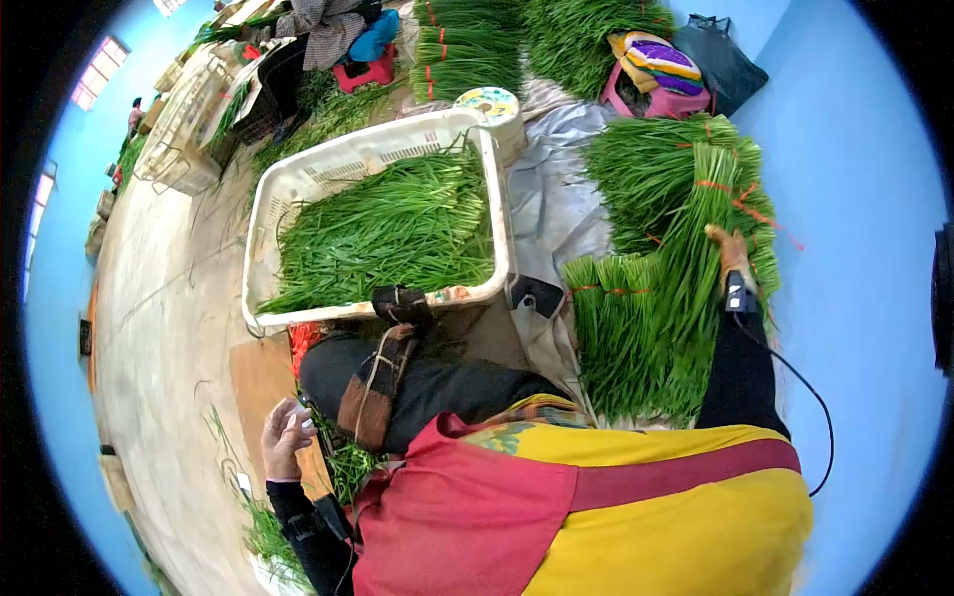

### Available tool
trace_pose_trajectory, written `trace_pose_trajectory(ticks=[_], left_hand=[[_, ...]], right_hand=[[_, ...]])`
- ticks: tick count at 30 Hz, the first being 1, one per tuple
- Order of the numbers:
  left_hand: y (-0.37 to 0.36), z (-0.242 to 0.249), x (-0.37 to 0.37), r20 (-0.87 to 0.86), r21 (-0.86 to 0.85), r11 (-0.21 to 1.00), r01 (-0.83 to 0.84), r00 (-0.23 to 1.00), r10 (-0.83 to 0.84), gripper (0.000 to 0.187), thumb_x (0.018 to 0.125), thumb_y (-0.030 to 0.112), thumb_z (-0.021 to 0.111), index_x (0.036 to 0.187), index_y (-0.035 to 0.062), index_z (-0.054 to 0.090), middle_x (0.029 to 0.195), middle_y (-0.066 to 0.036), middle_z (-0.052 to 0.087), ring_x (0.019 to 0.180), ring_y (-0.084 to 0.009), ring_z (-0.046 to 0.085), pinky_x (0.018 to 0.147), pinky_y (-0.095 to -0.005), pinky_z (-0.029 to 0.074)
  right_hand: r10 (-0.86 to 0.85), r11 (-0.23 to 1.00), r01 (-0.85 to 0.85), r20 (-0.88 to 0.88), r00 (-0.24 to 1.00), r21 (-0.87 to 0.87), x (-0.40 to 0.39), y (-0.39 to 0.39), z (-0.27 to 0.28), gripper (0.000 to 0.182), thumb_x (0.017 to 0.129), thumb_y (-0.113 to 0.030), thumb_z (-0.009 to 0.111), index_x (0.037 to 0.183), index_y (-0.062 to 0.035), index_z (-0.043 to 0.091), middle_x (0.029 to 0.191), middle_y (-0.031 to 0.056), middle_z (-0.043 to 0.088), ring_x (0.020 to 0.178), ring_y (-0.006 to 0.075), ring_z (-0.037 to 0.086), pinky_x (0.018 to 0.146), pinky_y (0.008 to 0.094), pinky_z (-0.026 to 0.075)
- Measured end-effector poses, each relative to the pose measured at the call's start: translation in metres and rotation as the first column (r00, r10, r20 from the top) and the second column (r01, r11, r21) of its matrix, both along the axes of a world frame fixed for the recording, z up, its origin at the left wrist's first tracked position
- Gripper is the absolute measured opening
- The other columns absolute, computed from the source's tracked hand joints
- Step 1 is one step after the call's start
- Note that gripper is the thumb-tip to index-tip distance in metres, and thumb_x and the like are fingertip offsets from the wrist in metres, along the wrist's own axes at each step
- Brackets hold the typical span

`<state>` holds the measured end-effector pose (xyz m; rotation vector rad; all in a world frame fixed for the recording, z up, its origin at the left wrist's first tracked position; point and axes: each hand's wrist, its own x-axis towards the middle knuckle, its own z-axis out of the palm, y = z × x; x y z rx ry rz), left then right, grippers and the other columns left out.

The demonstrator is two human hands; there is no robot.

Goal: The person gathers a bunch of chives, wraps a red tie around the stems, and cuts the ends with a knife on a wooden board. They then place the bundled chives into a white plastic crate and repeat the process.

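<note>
My right hand [732, 254], arm stretched out to the right, is at the side of a bundle of chives [686, 288] tied with red string. Its thumb shows at the bundle's edge, and the other fingers are partly hidden. This bundle lies on top of other tied chive bundles [611, 333]. My left hand [286, 439] is raised beside my knee at the left, away from the chives. White patches cover its fingertips, and its fingers are curled in; whether anything small is between them I cannot make out.
A white plastic crate [502, 228] of loose chives stands before my knee. Behind it is a round white tub [492, 104]. More tied bundles [467, 50] lie at the back. A pink stool [681, 102] and a dark bag [720, 65] stand near the blue wall. Another person [323, 30] sits at the back left.
</note>
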<state>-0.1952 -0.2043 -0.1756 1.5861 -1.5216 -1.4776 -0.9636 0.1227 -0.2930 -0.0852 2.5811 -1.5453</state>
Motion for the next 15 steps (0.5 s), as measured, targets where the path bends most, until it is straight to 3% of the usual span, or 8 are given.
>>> trace_pose_trajectory(ticks=[1, 4, 6, 7, 8, 10, 12, 15], left_hand=[[0.001, -0.003, 0.004, -0.008, 0.003, 1.000, 0.003, 1.000, -0.003, 0.040, 0.090, 0.018, 0.061, 0.126, 0.0042, 0.050, 0.102, -0.012, 0.067, 0.069, -0.0130, 0.066, 0.055, -0.0201, 0.050], [0.007, -0.003, 0.012, 0.008, -0.006, 1.000, -0.029, 1.000, 0.029, 0.039, 0.090, 0.020, 0.061, 0.125, 0.0045, 0.051, 0.102, -0.012, 0.067, 0.068, -0.0128, 0.066, 0.056, -0.0206, 0.050], [0.011, 0.003, 0.019, 0.038, -0.020, 0.998, -0.054, 0.998, 0.054, 0.039, 0.091, 0.020, 0.060, 0.125, 0.0045, 0.051, 0.102, -0.012, 0.067, 0.067, -0.0126, 0.065, 0.056, -0.0208, 0.051], [0.013, 0.005, 0.022, 0.048, -0.007, 0.996, -0.086, 0.995, 0.086, 0.039, 0.091, 0.019, 0.060, 0.125, 0.0041, 0.051, 0.101, -0.012, 0.067, 0.067, -0.0127, 0.065, 0.056, -0.0208, 0.051], [0.015, 0.007, 0.024, 0.055, 0.005, 0.993, -0.119, 0.991, 0.118, 0.039, 0.090, 0.019, 0.060, 0.125, 0.0037, 0.050, 0.101, -0.012, 0.067, 0.066, -0.0127, 0.065, 0.056, -0.0207, 0.051], [0.018, 0.009, 0.027, 0.086, 0.007, 0.989, -0.150, 0.985, 0.149, 0.040, 0.090, 0.018, 0.060, 0.126, 0.0036, 0.049, 0.100, -0.011, 0.067, 0.066, -0.0126, 0.065, 0.056, -0.0208, 0.051], [0.016, 0.006, 0.030, 0.032, 0.001, 0.990, -0.141, 0.990, 0.140, 0.040, 0.091, 0.019, 0.059, 0.127, 0.0043, 0.049, 0.099, -0.011, 0.067, 0.067, -0.0125, 0.065, 0.056, -0.0209, 0.051], [0.007, -0.001, 0.027, 0.098, 0.051, 0.988, -0.145, 0.985, 0.140, 0.039, 0.093, 0.025, 0.058, 0.127, 0.0073, 0.050, 0.100, -0.010, 0.067, 0.069, -0.0128, 0.065, 0.058, -0.0210, 0.051]], right_hand=[[0.208, 0.975, -0.209, -0.022, 0.978, -0.069, -0.019, 0.008, -0.046, 0.105, 0.062, -0.038, 0.081, 0.137, 0.0151, 0.030, 0.135, 0.0283, 0.045, 0.123, 0.0330, 0.047, 0.102, 0.0362, 0.037], [0.066, 0.991, -0.067, -0.012, 0.998, -0.119, 0.052, -0.042, -0.064, 0.100, 0.060, -0.035, 0.084, 0.130, 0.0186, 0.038, 0.131, 0.0311, 0.048, 0.119, 0.0329, 0.050, 0.100, 0.0353, 0.039], [0.043, 0.998, -0.046, 0.068, 0.997, 0.033, 0.059, -0.061, -0.118, 0.096, 0.061, -0.035, 0.084, 0.127, 0.0192, 0.041, 0.127, 0.0319, 0.051, 0.117, 0.0338, 0.052, 0.100, 0.0351, 0.039], [0.137, 0.990, -0.135, 0.065, 0.988, -0.027, 0.069, -0.073, -0.128, 0.096, 0.061, -0.037, 0.084, 0.126, 0.0197, 0.042, 0.123, 0.0317, 0.054, 0.115, 0.0352, 0.054, 0.098, 0.0360, 0.041], [0.068, 0.996, -0.080, 0.279, 0.958, 0.029, 0.076, -0.085, -0.136, 0.104, 0.060, -0.021, 0.083, 0.140, 0.0132, 0.025, 0.139, 0.0252, 0.042, 0.128, 0.0301, 0.043, 0.107, 0.0369, 0.030], [0.273, 0.932, -0.115, 0.458, 0.846, -0.345, 0.085, -0.093, -0.172, 0.102, 0.061, -0.022, 0.083, 0.139, 0.0130, 0.027, 0.132, 0.0246, 0.050, 0.125, 0.0279, 0.046, 0.105, 0.0374, 0.034], [0.152, 0.967, -0.217, 0.385, 0.910, 0.131, 0.096, -0.100, -0.183, 0.095, 0.064, -0.027, 0.083, 0.136, 0.0133, 0.035, 0.129, 0.0253, 0.053, 0.120, 0.0285, 0.051, 0.103, 0.0385, 0.038], [0.162, 0.886, -0.293, 0.351, 0.922, 0.360, 0.134, -0.106, -0.133, 0.095, 0.064, -0.030, 0.083, 0.135, 0.0122, 0.037, 0.128, 0.0280, 0.053, 0.118, 0.0309, 0.053, 0.101, 0.0372, 0.040]])
